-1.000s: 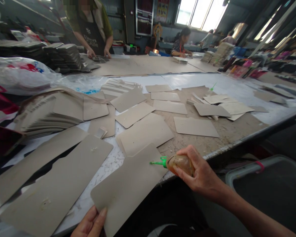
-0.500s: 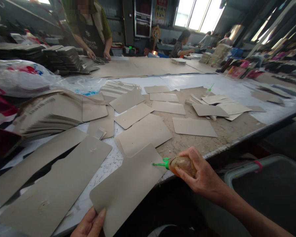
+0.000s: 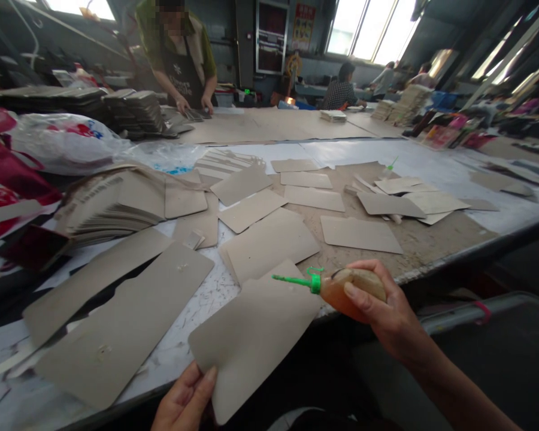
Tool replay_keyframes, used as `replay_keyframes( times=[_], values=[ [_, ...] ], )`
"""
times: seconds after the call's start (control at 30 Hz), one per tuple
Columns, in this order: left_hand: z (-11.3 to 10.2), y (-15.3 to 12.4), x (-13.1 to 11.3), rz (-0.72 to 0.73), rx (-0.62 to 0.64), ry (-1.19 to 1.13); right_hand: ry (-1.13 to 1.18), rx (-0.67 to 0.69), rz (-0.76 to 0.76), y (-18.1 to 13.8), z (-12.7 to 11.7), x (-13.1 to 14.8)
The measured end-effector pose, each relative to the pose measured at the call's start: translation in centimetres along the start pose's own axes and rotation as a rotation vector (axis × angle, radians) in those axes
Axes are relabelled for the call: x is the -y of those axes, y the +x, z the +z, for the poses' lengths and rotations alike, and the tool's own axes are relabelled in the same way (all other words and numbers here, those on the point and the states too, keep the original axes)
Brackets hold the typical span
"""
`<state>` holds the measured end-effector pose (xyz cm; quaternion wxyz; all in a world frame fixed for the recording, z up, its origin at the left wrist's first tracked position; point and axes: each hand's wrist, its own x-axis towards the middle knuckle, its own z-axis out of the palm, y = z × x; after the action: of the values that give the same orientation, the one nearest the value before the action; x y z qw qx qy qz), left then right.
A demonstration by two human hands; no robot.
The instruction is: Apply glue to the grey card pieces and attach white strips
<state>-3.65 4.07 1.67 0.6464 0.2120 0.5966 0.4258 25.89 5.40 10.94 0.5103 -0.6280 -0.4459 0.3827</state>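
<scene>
Card [image 3: 256,341] pinched in our left hand [image 3: 186,398], bottle [image 3: 341,302] wrapped by our right hand [image 3: 393,314], nozzle [image 3: 294,280] beyond its fingers [image 3: 379,269]: likely dispensing, next needing steadiness.

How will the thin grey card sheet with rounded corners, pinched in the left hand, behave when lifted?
The grey card sheet would probably be fairly stiff: pinched at one edge by the left hand, it curves only gently. It is likely light for its size, being so thin. Its broad shape makes rolling seem unlikely.
</scene>
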Motion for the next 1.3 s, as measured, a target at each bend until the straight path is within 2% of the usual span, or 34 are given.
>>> replay_keyframes(
  times=[0.1, 0.23, 0.37, 0.47, 0.67, 1.17, 1.3],
  values=[
    [1.0, -0.3, 0.3, 0.064, 0.052, 0.092, -0.122, 0.043, -0.018, -0.4, 0.5, -0.2],
    [1.2, -0.3, 1.1, 0.147, 0.106, 0.188, -0.204, 0.145, -0.086, -1.4, 2.9, -0.4],
    [0.7, -0.3, 1.4, 0.111, 0.165, 0.24, -0.302, 0.244, -0.252, -2.1, 5.4, -0.1],
    [0.7, -0.5, 1.0, 0.097, 0.159, 0.246, -0.391, 0.328, -0.354, -2.3, 6.5, -0.1],
    [1.1, -0.8, 0.0, 0.037, 0.151, 0.252, -0.434, 0.437, -0.385, -2.2, 8.3, -0.2],
    [1.3, -0.5, -0.1, -0.013, 0.121, 0.226, -0.46, 0.533, -0.389, -2.0, 9.5, 0.8],
    [1.3, -0.5, 0.2, -0.008, 0.119, 0.224, -0.507, 0.498, -0.407, -1.7, 9.0, 1.0]
  ],
)
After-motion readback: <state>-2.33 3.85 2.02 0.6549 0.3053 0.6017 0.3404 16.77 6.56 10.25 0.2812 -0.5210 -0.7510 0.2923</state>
